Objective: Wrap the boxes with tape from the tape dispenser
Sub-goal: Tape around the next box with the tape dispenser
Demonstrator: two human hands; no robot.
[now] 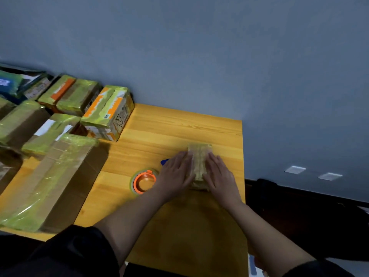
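Head view: 1 small box (199, 164), already wrapped in yellowish tape, lies on the table (179, 124) near its right edge, w/ both hands on it. Left hand (175, 174) lies flat on the box's left side, fingers straight and pressing, not curled. Right hand (219, 172) does the same on the right side, fingers straight, pointing away from the person. Box top shows between the 2 hands. 1 tape roll (143, 181) w/ orange core lies flat on the table just left of the left hand; can't tell if they touch. 1 blue thing (164, 161) peeks out behind the left hand, mostly hidden, can't tell what. At left, a pile of wrapped boxes (60, 120) against the wall (199, 47): approx 8 visible, some cut off at frame edge, so count not exact. Biggest one (50, 182) lies nearest the person. 2 dark sleeves at the bottom.
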